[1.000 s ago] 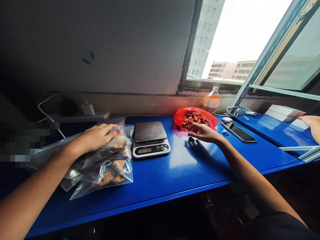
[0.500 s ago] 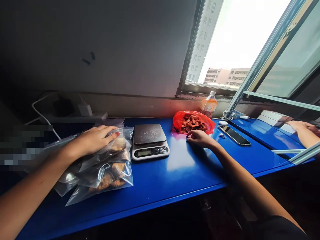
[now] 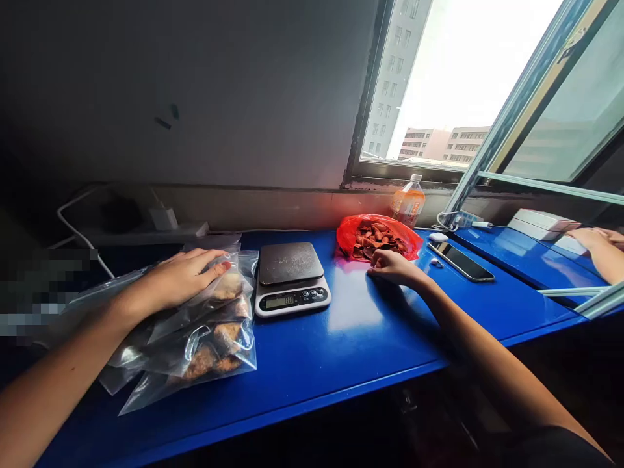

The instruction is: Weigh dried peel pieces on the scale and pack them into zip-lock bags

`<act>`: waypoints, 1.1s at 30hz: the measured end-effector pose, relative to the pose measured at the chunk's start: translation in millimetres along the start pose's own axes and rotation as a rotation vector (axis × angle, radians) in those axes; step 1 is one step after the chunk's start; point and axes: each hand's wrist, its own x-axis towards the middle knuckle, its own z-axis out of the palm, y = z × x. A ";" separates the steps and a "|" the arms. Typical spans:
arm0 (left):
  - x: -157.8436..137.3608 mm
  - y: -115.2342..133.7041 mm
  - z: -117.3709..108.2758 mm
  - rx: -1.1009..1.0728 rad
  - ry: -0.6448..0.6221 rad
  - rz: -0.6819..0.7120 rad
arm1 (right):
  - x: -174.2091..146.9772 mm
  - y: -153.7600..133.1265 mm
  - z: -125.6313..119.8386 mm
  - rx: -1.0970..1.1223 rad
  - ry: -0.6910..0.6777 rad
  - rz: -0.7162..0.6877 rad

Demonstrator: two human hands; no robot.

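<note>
My left hand [image 3: 188, 278] lies palm down with fingers stretched out on clear plastic zip bags [image 3: 238, 341] holding brown, lumpy pieces. The bags are stacked on the blue table, and my hand covers part of them. To their right sits a white kitchen scale [image 3: 293, 278] with a bare dark plate and a lit display. My right hand [image 3: 392, 268] rests on the table just in front of a red plastic bag [image 3: 345, 237], its fingers curled in. Nothing shows between the visible fingertips. Reddish-brown dried slices [image 3: 377, 239] fill the open mouth of that bag.
Behind the red bag stands an orange drink bottle [image 3: 408, 200]. A phone [image 3: 462, 261], an earbud [image 3: 437, 262] and its white case [image 3: 438, 237] lie to the right. Beyond a metal frame [image 3: 536, 184] are white boxes [image 3: 541, 223] and another person's hands [image 3: 597, 242].
The view has shifted slightly. Both my hands keep about the same places, left on the zip bags and right by the red bag.
</note>
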 end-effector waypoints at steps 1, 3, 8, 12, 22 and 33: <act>-0.1 -0.3 0.3 0.005 -0.005 -0.002 | 0.5 0.1 -0.2 0.008 0.003 0.000; 0.0 -0.9 1.0 0.011 -0.030 -0.003 | 1.4 1.2 -0.2 0.018 -0.002 0.006; -1.3 2.0 -0.1 0.046 -0.013 0.001 | 3.9 9.2 2.8 0.074 0.021 0.006; -2.3 5.3 -1.6 0.021 -0.033 0.004 | 8.5 13.4 6.5 0.137 0.064 -0.009; -1.9 8.1 -1.8 0.073 -0.045 -0.034 | 23.0 7.6 5.8 0.034 0.062 -0.038; -2.3 8.6 -1.8 -0.018 -0.073 -0.047 | 15.9 6.7 -6.5 0.058 -0.097 0.004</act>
